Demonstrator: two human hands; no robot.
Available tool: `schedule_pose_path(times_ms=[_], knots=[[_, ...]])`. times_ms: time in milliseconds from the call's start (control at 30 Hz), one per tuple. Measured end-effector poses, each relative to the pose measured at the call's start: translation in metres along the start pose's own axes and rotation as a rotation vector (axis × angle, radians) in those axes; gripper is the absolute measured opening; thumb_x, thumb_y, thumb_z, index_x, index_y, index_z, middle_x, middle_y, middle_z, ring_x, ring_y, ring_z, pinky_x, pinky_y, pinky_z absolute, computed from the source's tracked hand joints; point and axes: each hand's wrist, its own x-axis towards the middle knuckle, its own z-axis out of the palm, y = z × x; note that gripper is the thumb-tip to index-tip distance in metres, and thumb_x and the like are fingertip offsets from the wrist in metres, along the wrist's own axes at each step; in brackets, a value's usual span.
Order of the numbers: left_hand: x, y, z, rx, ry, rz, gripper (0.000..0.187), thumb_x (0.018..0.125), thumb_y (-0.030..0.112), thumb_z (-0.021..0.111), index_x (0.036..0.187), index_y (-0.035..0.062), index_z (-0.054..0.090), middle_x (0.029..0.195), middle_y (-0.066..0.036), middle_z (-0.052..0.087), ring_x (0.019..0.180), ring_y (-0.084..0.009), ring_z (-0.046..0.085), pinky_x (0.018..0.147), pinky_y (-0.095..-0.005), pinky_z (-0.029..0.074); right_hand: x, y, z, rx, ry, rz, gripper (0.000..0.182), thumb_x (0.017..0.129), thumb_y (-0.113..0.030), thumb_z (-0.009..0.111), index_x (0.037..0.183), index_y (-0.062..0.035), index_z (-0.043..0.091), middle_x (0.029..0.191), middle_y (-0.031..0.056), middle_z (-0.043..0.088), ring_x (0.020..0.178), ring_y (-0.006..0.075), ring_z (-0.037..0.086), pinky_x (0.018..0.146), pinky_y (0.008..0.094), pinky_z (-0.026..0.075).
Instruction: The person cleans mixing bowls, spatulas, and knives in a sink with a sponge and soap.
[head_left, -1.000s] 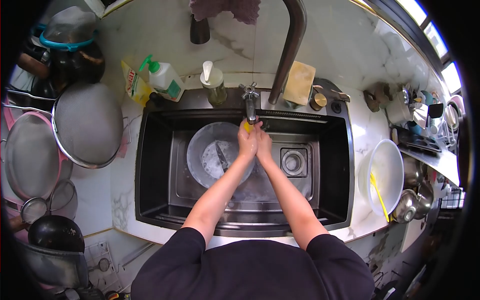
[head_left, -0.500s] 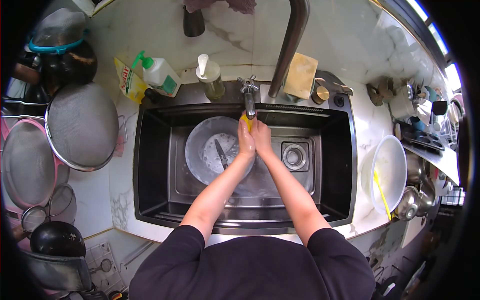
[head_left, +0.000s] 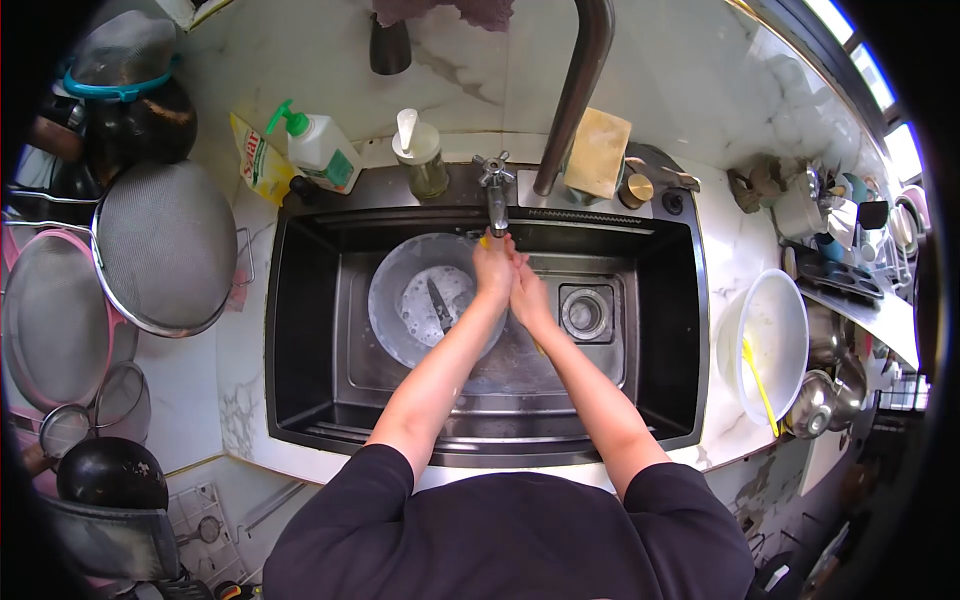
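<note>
Under the small tap point(head_left: 498, 215), my left hand point(head_left: 493, 268) is closed around a yellow thing point(head_left: 486, 243), of which only a small edge shows; its kind I cannot tell. My right hand point(head_left: 528, 292) presses against the left one, fingers curled in beside it, lower and to the right. A sliver of yellow also peeks out by the right forearm. Just left of my hands, a translucent bowl point(head_left: 385, 300) of sudsy water sits in the dark sink point(head_left: 400, 392). A dark knife-like blade point(head_left: 440, 303) lies in that bowl, partly covered by my left forearm.
A drain point(head_left: 584, 313) is set in the sink's right side. Behind stand a soap dispenser point(head_left: 418, 165), a green-topped pump bottle point(head_left: 325, 155) and a block-shaped sponge point(head_left: 598, 152). Large mesh strainers point(head_left: 168, 245) crowd the left; a white bowl point(head_left: 780, 325) with a yellow utensil stands right.
My right hand has slid down and toward me along the left hand. Less of the yellow thing shows at the top, and a yellow sliver has appeared by the right forearm.
</note>
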Motion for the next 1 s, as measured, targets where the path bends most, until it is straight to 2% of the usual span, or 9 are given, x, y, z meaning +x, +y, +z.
schedule_pose_path(times_ms=[100,233,400,600,733,800,833,933,1000], knots=[[0.003,0.008,-0.006,-0.129,-0.018,-0.010,0.030,0.089,0.038,0.039,0.076,0.0112,0.041,0.057,0.003,0.033,0.045,-0.0078,0.030,0.040,-0.0237,0.025,-0.006,-0.004,-0.014,-0.155,-0.174,0.070,0.043,0.087,-0.042,0.035,0.088,-0.0048,0.056,0.077,0.0239,0.057,0.080,0.0420,0.054,0.069,0.0466,0.041],[0.013,0.034,-0.015,-0.405,0.047,-0.061,0.038,0.086,0.049,0.035,0.073,0.0132,0.041,0.056,0.003,0.032,0.046,-0.0091,0.028,0.041,-0.0225,0.022,-0.003,-0.002,-0.020,-0.201,-0.334,0.118,0.057,0.086,-0.048,0.032,0.067,-0.0008,0.056,0.066,0.0195,0.057,0.072,0.0365,0.057,0.066,0.0401,0.042],[0.005,0.036,-0.010,-0.633,-0.050,-0.119,0.039,0.086,0.048,0.034,0.074,0.0114,0.041,0.057,0.001,0.032,0.050,-0.0106,0.029,0.047,-0.0242,0.025,0.029,-0.025,-0.007,-0.070,-0.240,0.051,0.057,0.085,-0.048,0.033,0.071,0.0006,0.059,0.070,0.0240,0.057,0.077,0.0398,0.056,0.070,0.0425,0.042],[0.010,0.035,-0.012,-0.344,0.036,0.334,0.022,0.092,0.030,0.033,0.086,0.0091,0.039,0.069,-0.002,0.037,0.059,-0.0115,0.034,0.058,-0.0243,0.033,0.054,-0.022,0.021,-0.073,-0.194,-0.086,0.053,0.085,-0.044,0.036,0.079,0.0022,0.060,0.078,0.0273,0.056,0.084,0.0412,0.054,0.072,0.0413,0.043],[0.001,0.040,-0.016,-0.208,0.062,0.401,0.010,0.092,0.019,0.036,0.090,0.0087,0.037,0.079,-0.004,0.043,0.068,-0.0121,0.043,0.068,-0.0273,0.041,0.050,-0.020,0.005,-0.012,-0.307,0.048,0.055,0.083,-0.049,0.038,0.074,-0.0004,0.062,0.068,0.0205,0.059,0.076,0.0341,0.059,0.068,0.0379,0.044],[-0.001,0.039,-0.019,-0.215,0.068,0.388,0.008,0.091,0.016,0.039,0.091,0.0089,0.037,0.082,-0.004,0.045,0.072,-0.0131,0.047,0.069,-0.0289,0.043,0.042,-0.021,-0.015,-0.187,-0.403,0.062,0.061,0.085,-0.051,0.034,0.060,0.0003,0.055,0.056,0.0141,0.055,0.060,0.0246,0.058,0.060,0.0336,0.043],[-0.003,0.036,-0.019,-0.189,0.058,0.358,0.007,0.090,0.016,0.039,0.093,0.0093,0.038,0.083,-0.004,0.046,0.073,-0.0133,0.047,0.070,-0.0288,0.043,0.041,-0.009,-0.018,-0.210,-0.436,0.048,0.065,0.081,-0.059,0.033,0.060,-0.0025,0.058,0.058,0.0150,0.056,0.065,0.0304,0.058,0.062,0.0345,0.043],[-0.009,0.018,-0.016,-0.225,0.043,0.279,0.009,0.089,0.016,0.044,0.093,0.0087,0.044,0.081,-0.003,0.048,0.074,-0.0139,0.049,0.071,-0.0288,0.043,0.034,0.009,-0.026,-0.216,-0.380,0.106,0.067,0.081,-0.060,0.030,0.060,-0.0026,0.059,0.057,0.0149,0.056,0.065,0.0297,0.059,0.062,0.0342,0.043],[-0.014,0.008,-0.012,-0.330,-0.087,0.018,0.016,0.087,0.022,0.049,0.086,0.0065,0.049,0.075,-0.003,0.048,0.070,-0.0128,0.048,0.068,-0.0279,0.042,0.032,0.018,-0.032,-0.216,-0.341,0.146,0.066,0.081,-0.059,0.032,0.060,-0.0025,0.059,0.056,0.0144,0.056,0.064,0.0293,0.058,0.062,0.0344,0.043]])
